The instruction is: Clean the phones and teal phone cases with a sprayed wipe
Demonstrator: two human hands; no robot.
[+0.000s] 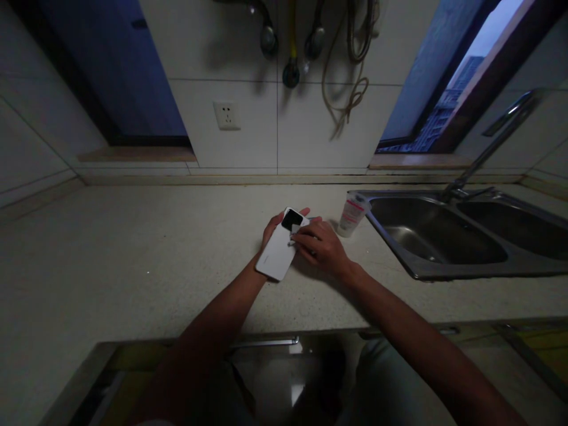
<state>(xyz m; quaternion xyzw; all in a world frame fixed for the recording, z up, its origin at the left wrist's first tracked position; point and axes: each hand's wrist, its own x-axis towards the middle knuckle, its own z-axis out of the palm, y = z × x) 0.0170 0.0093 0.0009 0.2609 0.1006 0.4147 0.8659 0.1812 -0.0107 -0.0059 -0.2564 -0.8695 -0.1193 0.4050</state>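
Observation:
A white smartphone (277,251) with a dark camera block lies tilted, back side up, in my left hand (270,229). The left fingers wrap round it from beneath, and most of that hand is hidden behind the phone. Over the phone's upper back, just below the camera block, my right hand (323,245) has its fingers pinched together. A small pale piece, perhaps a cloth or wipe (293,232), shows at those fingertips. Right of my right hand, a clear plastic cup (352,216) with red print stands on the counter.
The pale countertop (177,236) runs along the tiled wall. A double steel sink (439,236) with a tall faucet (492,142) is at the right. Pipe valves (290,74), a looped cord (350,97) and a socket (226,116) are on the wall.

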